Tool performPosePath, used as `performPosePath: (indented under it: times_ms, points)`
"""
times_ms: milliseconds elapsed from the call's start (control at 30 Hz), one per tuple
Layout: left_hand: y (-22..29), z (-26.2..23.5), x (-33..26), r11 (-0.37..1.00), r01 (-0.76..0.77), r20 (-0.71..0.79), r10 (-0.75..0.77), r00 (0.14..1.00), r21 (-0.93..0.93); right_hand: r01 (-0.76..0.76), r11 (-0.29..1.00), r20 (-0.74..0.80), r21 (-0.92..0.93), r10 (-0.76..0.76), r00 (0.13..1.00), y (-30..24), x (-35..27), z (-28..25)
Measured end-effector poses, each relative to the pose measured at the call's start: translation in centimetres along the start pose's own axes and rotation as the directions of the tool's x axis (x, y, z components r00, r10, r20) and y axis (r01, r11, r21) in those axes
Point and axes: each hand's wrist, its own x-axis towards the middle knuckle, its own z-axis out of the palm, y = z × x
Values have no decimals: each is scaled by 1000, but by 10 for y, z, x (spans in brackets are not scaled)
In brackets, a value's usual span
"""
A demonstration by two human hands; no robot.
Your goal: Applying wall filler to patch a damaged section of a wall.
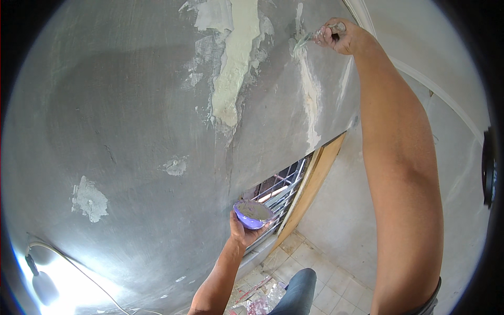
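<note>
High on the grey wall, my right hand (340,37) is closed around the smeared handle of a putty knife (303,44). The knife's end lies against the wall at the upper part of a narrow strip of pale filler (310,94). Lower down, my left hand (242,231) holds a purple bowl (249,222) from below, its fingers partly hidden behind it. Greyish putty (254,210) lies inside the bowl and smears its rim. To the left of the knife, a wider band of cream filler (236,63) runs down the wall.
Below the filler strip is a barred window (283,191) with a wooden frame (315,178). A lit lamp with a cable (68,260) glows at the lower left. Dried patches (90,199) mark the wall. Stained floor tiles (328,286) and my knee (300,286) show below.
</note>
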Motion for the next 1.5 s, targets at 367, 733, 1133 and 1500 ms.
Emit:
performPosePath:
  times_ms: [367,733,1133,1500]
  points:
    - [1,-5,-5,1000,-21,50,20,999,15,205,965,5,-161,-207,978,3,-43,26]
    - [9,12,-35,998,-56,250,44,967,42,440,892,120,-106,-428,896,175,-104,-16]
    - [12,13,-55,993,-93,251,71,965,75,369,870,14,-328,-386,923,182,-84,-51]
    - [11,0,-54,986,-100,121,84,989,135,253,563,-19,-786,-432,902,125,-88,-48]
